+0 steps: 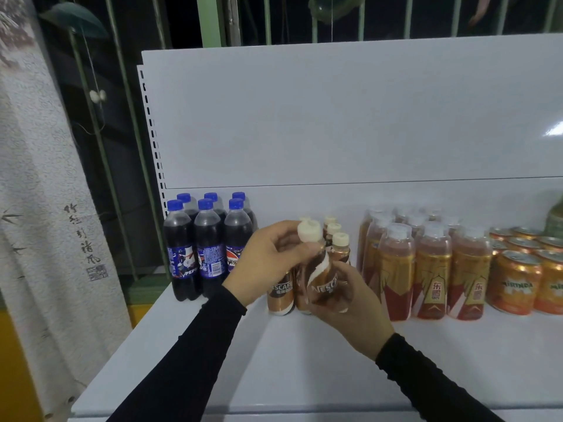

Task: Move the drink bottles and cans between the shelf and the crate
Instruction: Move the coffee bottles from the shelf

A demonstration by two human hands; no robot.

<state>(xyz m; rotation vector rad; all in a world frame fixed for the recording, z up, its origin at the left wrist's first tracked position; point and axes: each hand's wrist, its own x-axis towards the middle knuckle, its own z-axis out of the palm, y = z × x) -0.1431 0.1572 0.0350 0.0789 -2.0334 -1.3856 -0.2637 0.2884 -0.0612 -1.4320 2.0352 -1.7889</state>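
Glossy brown-and-cream shrink film covers the coffee bottle (324, 280) I am holding, tilted, just above the shelf (274, 360). My right hand (350, 309) cups its rounded lower body from the front, fingers (344, 281) curled round the label. My left hand (268, 260) comes in from the side, thumb and fingers pinching the bottle's narrow neck just under its ribbed cream cap (309, 231). Both sleeves are black and close-fitting.

The bottle sits right against the other coffee bottles (281, 292), a small cluster of squat plastic shapes with the same cream caps, standing upright on the smooth white metal shelf. To their left, well apart, stand six cola bottles (207, 245) in two rows: tall, dark liquid, clear plastic, bright blue screw caps and blue labels. To the right is a block of amber drink bottles (432, 269) with broad shoulders, translucent over-caps and gold-and-red wrappers. Beyond those sit orange cans (515, 281), cylindrical with silvery tops, packed close together. At the far right edge a greenish bottle (556, 220) is only partly in view.

The shelf's back panel (335, 117) is flat, white and slightly shiny, with a slotted upright along its left edge. A pale textured hanging scroll (45, 193) with black brush characters hangs to the left.
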